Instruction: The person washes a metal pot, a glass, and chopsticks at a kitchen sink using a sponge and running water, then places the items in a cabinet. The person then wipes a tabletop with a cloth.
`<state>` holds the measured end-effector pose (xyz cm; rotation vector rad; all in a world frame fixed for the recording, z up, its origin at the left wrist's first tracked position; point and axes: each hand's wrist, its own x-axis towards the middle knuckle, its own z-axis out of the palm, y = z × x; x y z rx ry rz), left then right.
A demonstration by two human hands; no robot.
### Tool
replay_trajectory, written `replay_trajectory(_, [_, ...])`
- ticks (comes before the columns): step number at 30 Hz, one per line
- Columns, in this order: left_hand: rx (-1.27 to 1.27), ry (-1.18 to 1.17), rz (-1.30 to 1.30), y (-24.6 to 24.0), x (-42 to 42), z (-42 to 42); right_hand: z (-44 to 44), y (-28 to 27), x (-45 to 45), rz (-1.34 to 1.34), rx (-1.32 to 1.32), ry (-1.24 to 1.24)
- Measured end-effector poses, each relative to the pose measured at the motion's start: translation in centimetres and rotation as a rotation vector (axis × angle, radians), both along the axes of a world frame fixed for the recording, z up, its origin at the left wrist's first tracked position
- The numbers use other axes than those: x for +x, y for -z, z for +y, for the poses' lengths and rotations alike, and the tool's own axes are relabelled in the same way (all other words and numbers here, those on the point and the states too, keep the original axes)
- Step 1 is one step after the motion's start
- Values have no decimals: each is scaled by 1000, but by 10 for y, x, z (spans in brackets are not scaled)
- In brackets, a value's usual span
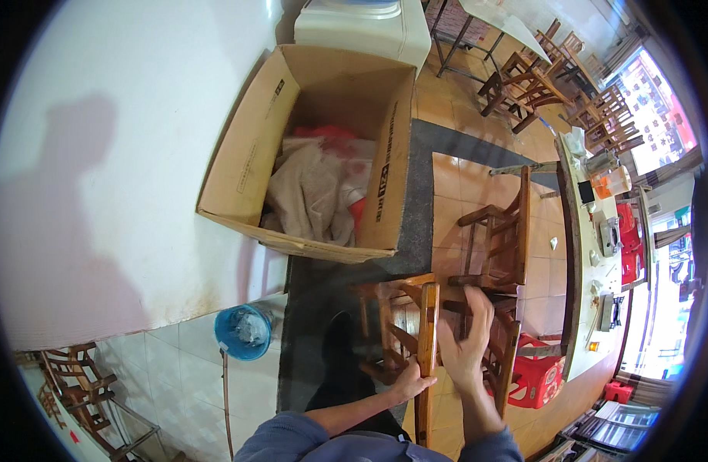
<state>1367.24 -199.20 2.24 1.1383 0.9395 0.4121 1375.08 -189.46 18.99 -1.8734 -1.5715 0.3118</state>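
Observation:
My left hand (412, 382) grips the edge post of a wooden chair (428, 346) that stands close before me, its fingers wrapped round the wood. Just to the right of that post, my right hand (468, 341) is raised with thumb and fingers apart, holding nothing. Beyond the chair is a large cardboard box (397, 196) without a visible lid. A beige cloth (305, 187) lies in it with red and white cloths. More wooden chairs (495, 245) stand on the right, one of them partly behind my right hand.
Left of me is a white wall (158, 173), with a blue bin (243, 332) holding clear plastic near its foot. A long table (585, 254) with portable stoves (610, 237) runs along the right. A red plastic stool (536, 375) stands under its near end. Further chairs and tables are at the back.

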Motion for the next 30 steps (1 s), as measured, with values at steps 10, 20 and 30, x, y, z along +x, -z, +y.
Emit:
replay_trajectory(10, [-414,166,-192,-7,40,40,-194,109,70,989,-958,433])
replay_trajectory(20, [-532,63,-74,-42,-73,121,11,22,126,808,-708,291])
replay_trajectory(30, [-242,-53,-453,-206,-131,210,131,-17,150,726,-703,109])
